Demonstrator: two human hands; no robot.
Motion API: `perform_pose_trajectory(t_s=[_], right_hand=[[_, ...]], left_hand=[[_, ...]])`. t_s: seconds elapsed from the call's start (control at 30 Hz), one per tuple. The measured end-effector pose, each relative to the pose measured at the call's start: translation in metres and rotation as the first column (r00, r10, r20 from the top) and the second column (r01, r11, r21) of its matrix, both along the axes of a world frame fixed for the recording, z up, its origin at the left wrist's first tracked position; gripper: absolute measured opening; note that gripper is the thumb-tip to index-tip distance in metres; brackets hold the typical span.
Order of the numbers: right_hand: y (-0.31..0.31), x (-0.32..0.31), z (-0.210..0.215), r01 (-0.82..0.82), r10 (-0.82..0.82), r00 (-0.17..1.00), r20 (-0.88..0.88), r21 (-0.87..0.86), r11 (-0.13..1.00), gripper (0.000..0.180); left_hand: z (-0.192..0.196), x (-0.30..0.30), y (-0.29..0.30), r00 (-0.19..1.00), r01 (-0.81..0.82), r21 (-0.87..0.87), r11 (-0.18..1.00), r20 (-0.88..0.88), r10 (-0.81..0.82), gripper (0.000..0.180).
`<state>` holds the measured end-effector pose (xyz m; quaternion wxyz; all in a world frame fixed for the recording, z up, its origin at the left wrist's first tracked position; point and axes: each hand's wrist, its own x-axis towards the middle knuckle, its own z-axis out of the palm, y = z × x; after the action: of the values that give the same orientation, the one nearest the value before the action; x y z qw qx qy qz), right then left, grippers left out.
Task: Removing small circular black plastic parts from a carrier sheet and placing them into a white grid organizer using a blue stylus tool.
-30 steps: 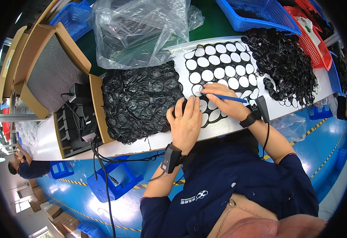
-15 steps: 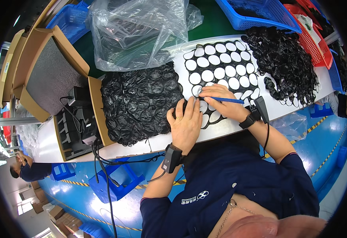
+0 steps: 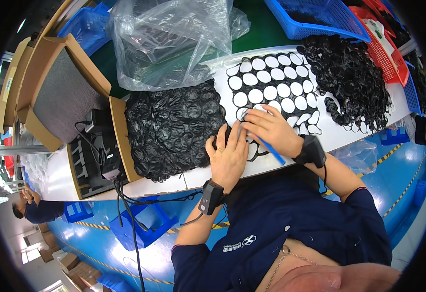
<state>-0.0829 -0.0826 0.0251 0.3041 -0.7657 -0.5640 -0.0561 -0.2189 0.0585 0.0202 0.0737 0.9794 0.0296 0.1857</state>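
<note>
Blue stick (image 3: pixel 271 152) slants out below the palm-down right hand (image 3: pixel 277 134).

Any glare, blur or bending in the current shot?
Head view: the front edge of the white table bows, and the picture's corners go black; head view: bright glare on the blue floor, highlights on the clear plastic bag; head view: the blue stick at the right hand seems slightly smeared.
</note>
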Motion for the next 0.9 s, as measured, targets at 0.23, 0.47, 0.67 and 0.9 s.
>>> perform_pose_trajectory(t_s=[0.23, 0.47, 0.67, 0.9], right_hand=[[0.002, 0.084, 0.008, 0.432, -0.392, 0.902, -0.184, 0.336, 0.837, 0.023], [0.010, 0.045, 0.007, 0.200, -0.116, 0.809, -0.577, 0.084, 0.976, 0.028], [0.016, 0.043, 0.000, 0.295, -0.124, 0.717, -0.686, 0.136, 0.946, 0.024], [0.015, 0.043, 0.007, 0.306, -0.183, 0.826, -0.533, 0.153, 0.940, 0.022]], left_hand=[[0.007, -0.004, -0.002, 1.000, 0.011, 0.050, 0.999, 0.010, -0.011, 0.034], [0.018, 0.028, 0.013, 0.995, 0.012, -0.012, 1.000, 0.094, -0.010, 0.036], [0.012, 0.050, 0.021, 0.999, -0.039, -0.108, 0.993, 0.028, 0.042, 0.038], [0.017, 0.075, 0.030, 0.987, -0.087, -0.089, 0.992, 0.130, 0.098, 0.011]])
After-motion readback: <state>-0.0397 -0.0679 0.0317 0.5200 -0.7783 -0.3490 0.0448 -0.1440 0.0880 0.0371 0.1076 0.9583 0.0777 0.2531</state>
